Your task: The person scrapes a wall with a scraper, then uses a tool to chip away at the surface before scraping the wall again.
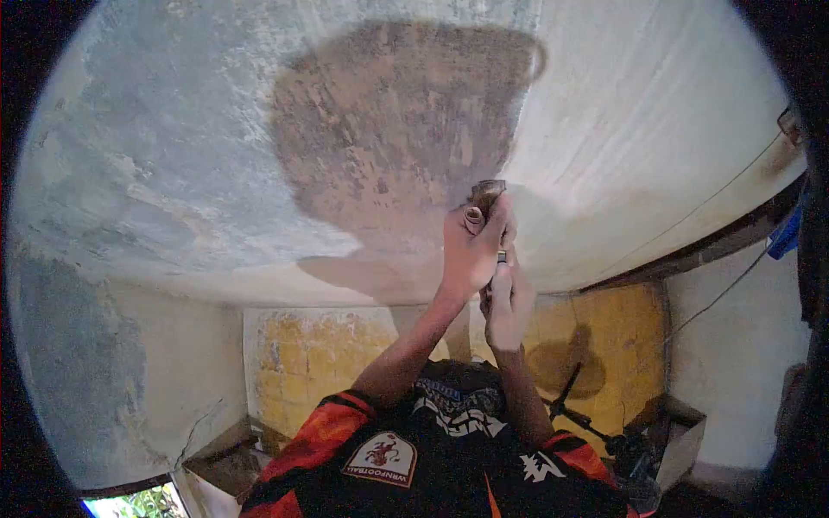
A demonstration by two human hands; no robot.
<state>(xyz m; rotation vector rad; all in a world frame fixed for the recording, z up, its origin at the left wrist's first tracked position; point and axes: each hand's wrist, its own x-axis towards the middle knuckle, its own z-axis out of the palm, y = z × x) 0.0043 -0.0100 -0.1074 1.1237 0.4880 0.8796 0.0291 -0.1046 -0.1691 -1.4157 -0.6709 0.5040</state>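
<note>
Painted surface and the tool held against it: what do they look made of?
Surface: probably plaster or cement render, matte, with a pale blue-grey coat flaking off. Scraped patch: bare brown layer, rough and streaky. Tool: likely a metal blade, dark and dull at the tip; the handle is covered by the grip, so can't tell.

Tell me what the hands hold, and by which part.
The left hand and right hand together grip a scraper-like tool by its handle, left nearer the head. The head meets the wall's brown patch.
</note>
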